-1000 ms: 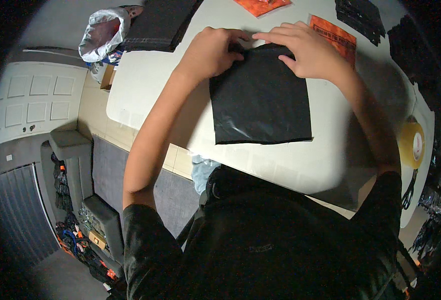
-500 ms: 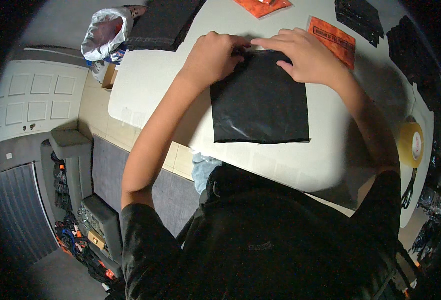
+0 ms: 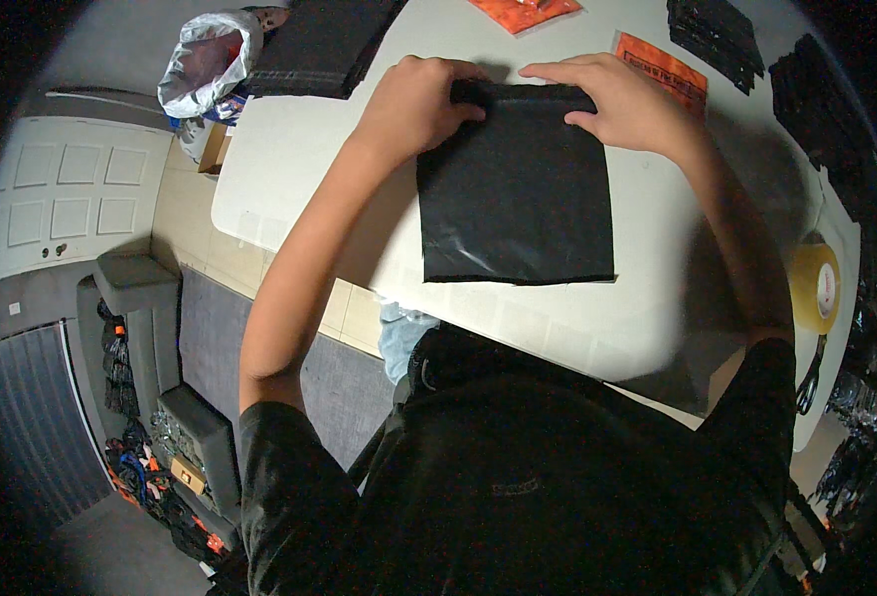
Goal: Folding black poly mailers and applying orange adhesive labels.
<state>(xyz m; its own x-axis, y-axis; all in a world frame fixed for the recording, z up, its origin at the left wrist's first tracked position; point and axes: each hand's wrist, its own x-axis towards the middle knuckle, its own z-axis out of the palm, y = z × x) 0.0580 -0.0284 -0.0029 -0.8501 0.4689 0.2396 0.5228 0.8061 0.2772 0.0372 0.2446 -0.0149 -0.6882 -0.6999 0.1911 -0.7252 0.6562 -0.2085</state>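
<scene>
A flat, roughly square black piece [image 3: 518,209], with a slight plastic sheen, lies on the white table in front of me. Whether it is a bag or a single sheet, I cannot tell. My left hand [image 3: 423,104] is at its far left corner, thumb on the face and fingers curled over the far edge. At the far right corner, my right hand [image 3: 632,104] has its thumb on the piece and its index finger stretched along beyond the edge. A dark band runs along the far edge between the hands. Some fingers of both hands are hidden.
Orange packets [image 3: 669,79] lie beyond my right hand, near a stack of black pieces [image 3: 717,40]. A larger black stack [image 3: 309,55] sits at the far left beside a lined bin [image 3: 210,65]. A yellow tape roll [image 3: 814,288] rests at the table's right side.
My hands have drawn apart along the far edge, where the index fingertips nearly met before. More of that edge and its dark band now shows. The black piece has hardly shifted.
</scene>
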